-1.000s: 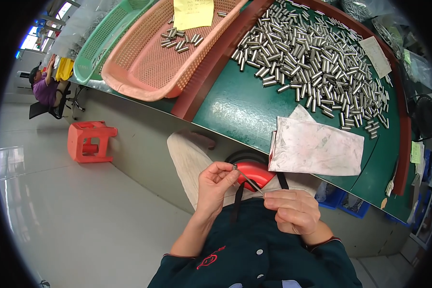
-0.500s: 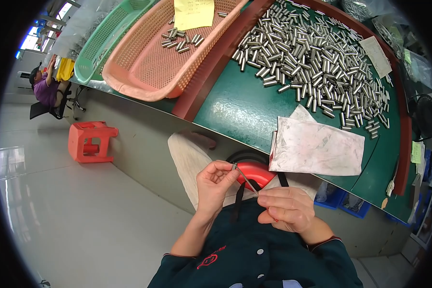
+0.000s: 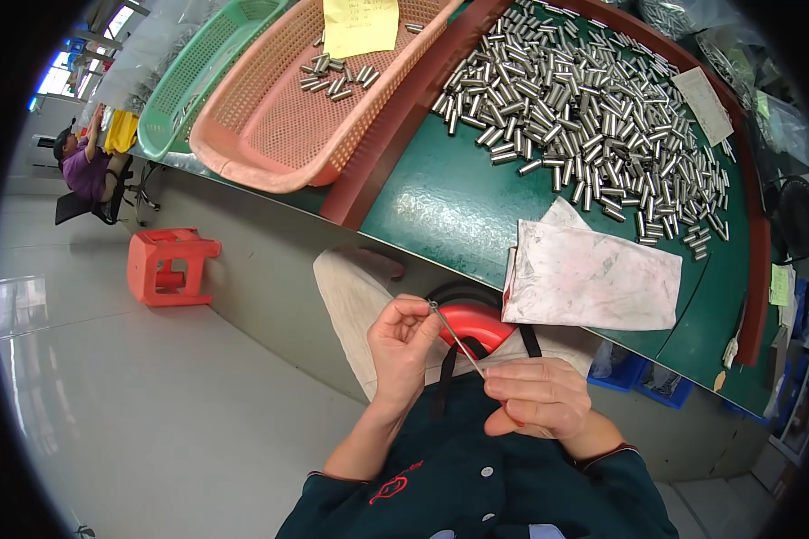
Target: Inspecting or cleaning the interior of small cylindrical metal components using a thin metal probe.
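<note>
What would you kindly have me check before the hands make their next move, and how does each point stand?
1. Left hand pinching the small metal piece: ok, held between thumb and fingers.
2. Right hand on the thin metal rod: ok, it runs out from the fingers.
3. Rod tip seated in the small piece: cannot tell, too small to see.
4. Metal cylinders resting on the green table: ok, heaped beyond the cloth.
5. Folded cloth wholly on the table: not ok, a corner overhangs the front edge.
</note>
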Available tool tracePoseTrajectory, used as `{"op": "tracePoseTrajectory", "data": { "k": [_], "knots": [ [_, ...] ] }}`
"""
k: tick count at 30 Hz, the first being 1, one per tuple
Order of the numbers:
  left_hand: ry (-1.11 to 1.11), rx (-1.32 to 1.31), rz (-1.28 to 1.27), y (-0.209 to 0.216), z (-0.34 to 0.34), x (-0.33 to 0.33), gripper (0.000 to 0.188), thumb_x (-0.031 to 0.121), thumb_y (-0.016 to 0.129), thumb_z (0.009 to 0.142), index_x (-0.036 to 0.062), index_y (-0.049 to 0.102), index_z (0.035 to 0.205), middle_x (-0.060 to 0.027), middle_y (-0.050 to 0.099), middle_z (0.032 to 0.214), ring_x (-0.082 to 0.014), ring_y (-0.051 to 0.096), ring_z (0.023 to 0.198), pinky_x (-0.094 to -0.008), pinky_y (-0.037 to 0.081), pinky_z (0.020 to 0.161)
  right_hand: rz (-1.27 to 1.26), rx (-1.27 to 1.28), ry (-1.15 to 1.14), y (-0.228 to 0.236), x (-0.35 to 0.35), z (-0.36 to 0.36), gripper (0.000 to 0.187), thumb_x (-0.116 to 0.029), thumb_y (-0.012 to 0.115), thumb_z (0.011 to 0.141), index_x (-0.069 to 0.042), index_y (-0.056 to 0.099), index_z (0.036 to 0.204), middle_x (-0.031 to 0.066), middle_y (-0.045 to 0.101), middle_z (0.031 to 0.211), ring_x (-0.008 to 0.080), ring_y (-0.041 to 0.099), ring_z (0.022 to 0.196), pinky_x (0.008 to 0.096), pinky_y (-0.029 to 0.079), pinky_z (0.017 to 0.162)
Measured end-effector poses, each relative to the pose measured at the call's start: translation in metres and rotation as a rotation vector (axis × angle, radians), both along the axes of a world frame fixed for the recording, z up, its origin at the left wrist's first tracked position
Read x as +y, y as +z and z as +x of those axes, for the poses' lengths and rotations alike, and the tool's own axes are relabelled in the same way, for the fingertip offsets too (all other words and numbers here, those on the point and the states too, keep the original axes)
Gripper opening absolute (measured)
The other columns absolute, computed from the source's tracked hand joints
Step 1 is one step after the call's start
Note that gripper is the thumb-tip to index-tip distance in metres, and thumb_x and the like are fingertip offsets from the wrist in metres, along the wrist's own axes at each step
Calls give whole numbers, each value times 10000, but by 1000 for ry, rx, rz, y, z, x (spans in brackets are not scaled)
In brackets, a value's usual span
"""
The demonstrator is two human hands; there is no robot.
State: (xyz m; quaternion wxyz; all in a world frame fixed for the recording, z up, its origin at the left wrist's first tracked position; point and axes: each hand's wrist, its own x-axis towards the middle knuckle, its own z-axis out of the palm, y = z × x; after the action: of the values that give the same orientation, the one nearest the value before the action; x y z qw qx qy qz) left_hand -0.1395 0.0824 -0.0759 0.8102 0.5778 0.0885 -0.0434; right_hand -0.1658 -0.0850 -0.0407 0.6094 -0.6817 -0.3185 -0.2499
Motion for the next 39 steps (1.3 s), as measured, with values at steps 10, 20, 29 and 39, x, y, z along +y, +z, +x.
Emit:
{"op": "tracePoseTrajectory", "data": {
  "k": [10,20,29,39],
  "knots": [
    [100,34,35,5,4,-1,96,36,602,797,9,525,848,-25,545,730,-76,492,631,-188,390,598,-126,-41,60,1,5,5,249,-34,689,668,36,583,882,197,603,933,301,607,884,360,527,708],
    [108,-35,183,-10,8,12,111,-85,585,757,-22,538,836,-28,517,849,-62,509,701,-175,425,628,-124,-63,87,18,-11,4,223,-69,693,687,31,575,848,186,617,887,302,616,860,386,531,713],
    [74,-49,151,-6,6,3,74,-50,584,772,-17,541,822,-33,516,788,-88,498,677,-202,418,619,-131,1,-32,8,-3,10,224,-38,682,690,18,576,879,157,626,873,293,625,827,348,531,689],
    [31,-72,162,-12,4,6,115,-99,594,744,-42,561,838,-46,515,858,-74,510,722,-183,433,655,-140,12,-49,7,-2,11,251,-21,687,676,19,569,894,145,626,875,288,626,824,345,530,688]
  ]
}}
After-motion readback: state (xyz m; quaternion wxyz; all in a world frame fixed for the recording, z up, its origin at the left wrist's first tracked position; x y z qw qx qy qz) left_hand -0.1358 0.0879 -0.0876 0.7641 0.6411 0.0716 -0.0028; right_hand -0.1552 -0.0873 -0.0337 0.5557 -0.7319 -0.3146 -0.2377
